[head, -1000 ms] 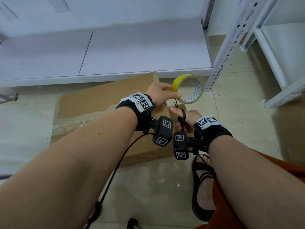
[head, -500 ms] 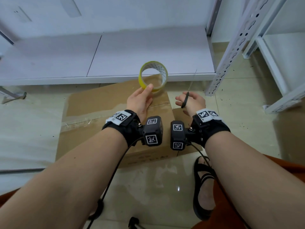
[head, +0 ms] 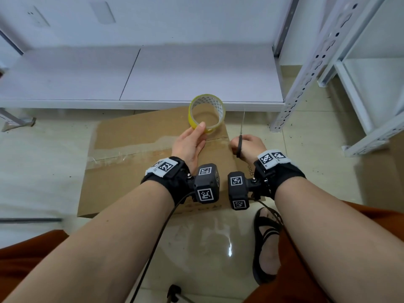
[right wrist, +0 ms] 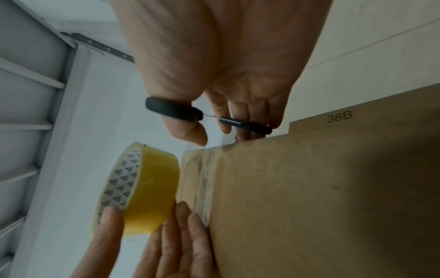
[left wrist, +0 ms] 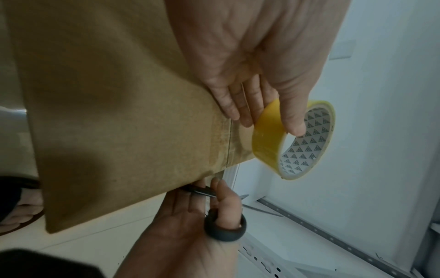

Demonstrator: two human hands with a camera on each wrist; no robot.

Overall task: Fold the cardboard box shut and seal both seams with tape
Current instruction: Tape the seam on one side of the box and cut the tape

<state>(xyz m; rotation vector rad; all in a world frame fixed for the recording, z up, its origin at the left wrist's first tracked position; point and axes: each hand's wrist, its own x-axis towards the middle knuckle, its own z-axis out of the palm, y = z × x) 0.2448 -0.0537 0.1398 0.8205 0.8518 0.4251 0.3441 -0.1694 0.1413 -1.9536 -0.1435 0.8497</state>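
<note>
The brown cardboard box [head: 131,178] lies on the floor with its flaps folded flat. Clear tape [head: 131,153] runs along the middle seam, and its end reaches the right edge [right wrist: 207,169]. My left hand [head: 195,137] pinches the yellow tape roll [head: 206,114], thumb inside the ring [left wrist: 294,122] and fingers flat on the box top. Just off the box's right edge, my right hand [head: 247,145] holds black-handled scissors [head: 240,147]. Its thumb is through one ring [right wrist: 171,111] and the blades point away from me.
A low white shelf board [head: 153,79] runs behind the box. A perforated white rack post [head: 306,68] stands at the right. My sandalled foot [head: 266,243] is on the tiled floor beside the box's near right corner. A black cable [head: 157,243] trails from my left wrist.
The left hand has carried the tape roll away from the scissors and to the left, over the box top. The right hand with the scissors stays by the box's right edge.
</note>
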